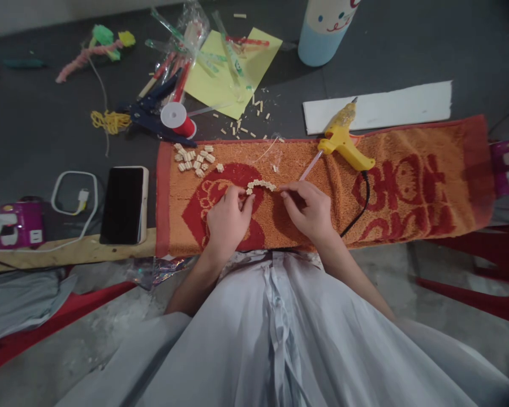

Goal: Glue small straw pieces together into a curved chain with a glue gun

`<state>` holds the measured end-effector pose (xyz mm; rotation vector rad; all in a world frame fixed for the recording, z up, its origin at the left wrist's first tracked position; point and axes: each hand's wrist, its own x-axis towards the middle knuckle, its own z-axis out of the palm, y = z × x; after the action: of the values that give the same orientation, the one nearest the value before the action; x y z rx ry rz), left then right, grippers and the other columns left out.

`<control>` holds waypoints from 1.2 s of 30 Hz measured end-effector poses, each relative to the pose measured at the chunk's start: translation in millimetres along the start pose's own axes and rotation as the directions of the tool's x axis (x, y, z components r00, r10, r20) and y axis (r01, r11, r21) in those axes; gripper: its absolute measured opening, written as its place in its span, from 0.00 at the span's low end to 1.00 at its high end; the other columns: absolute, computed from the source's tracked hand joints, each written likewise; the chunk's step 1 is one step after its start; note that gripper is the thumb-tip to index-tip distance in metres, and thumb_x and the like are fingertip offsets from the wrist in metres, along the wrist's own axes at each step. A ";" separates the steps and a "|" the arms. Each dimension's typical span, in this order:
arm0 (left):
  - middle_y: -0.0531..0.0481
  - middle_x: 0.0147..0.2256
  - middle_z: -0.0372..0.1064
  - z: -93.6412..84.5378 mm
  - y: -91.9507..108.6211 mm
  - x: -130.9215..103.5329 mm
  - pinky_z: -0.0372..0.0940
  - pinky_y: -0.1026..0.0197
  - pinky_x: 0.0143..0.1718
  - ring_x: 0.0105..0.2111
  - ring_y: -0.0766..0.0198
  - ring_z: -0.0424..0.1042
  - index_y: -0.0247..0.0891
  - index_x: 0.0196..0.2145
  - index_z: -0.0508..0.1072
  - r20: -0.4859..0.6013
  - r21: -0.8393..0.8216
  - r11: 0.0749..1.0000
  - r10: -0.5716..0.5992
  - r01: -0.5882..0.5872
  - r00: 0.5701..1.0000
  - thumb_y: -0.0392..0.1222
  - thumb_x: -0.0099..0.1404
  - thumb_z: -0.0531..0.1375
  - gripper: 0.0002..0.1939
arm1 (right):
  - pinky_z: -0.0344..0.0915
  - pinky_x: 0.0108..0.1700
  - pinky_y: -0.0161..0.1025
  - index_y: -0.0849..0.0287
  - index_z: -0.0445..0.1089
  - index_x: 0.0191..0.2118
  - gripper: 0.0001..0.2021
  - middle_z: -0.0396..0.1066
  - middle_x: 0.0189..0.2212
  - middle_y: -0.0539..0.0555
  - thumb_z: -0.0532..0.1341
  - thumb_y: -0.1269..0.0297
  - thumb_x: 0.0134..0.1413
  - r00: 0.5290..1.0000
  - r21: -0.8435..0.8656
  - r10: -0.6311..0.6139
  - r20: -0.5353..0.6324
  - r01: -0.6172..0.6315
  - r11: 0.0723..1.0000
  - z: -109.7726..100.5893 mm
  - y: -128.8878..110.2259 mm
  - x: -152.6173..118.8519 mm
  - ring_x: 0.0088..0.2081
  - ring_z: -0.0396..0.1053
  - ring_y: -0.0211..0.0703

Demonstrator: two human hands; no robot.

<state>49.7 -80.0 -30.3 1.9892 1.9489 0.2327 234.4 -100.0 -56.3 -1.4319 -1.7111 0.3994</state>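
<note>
A short curved chain of small cream-coloured pieces (pixel 262 183) hangs between my two hands, just over an orange towel (pixel 292 226) with red patterns. My left hand (pixel 230 217) pinches its left end between thumb and fingertips. At the other end, my right hand (pixel 309 208) has thumb and forefinger pressed together near the last piece; whether they grip the chain or a thin thread is too small to tell. A cluster of similar cream pieces (pixel 190 158) lies on the towel's upper left. Beyond my right hand rests a yellow hot glue gun (pixel 343 138) with a glue stick in it.
Left of the towel lie a phone (pixel 124 206) and a white cable (pixel 96 192). Behind are a red thread spool (pixel 186 127), dark blue pliers (pixel 148 116), yellow paper (pixel 254 68) with scattered bits, a white strip (pixel 390 107) and a blue-and-white bottle (pixel 322 39).
</note>
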 end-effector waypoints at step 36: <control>0.51 0.32 0.77 4.1 -1.2 0.4 0.55 0.61 0.30 0.33 0.60 0.77 0.41 0.42 0.72 -0.027 -0.009 1.000 0.012 -0.012 1.000 0.48 0.70 0.59 0.09 | 0.71 0.37 0.41 0.55 0.74 0.40 0.07 0.78 0.33 0.53 0.57 0.68 0.61 1.000 0.011 0.020 0.015 -0.020 1.000 1.1 -1.8 -0.5 0.34 0.75 0.44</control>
<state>50.0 -80.1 -34.6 2.0030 1.9493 0.2721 232.5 -100.7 -55.9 -1.4423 -1.7053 0.4307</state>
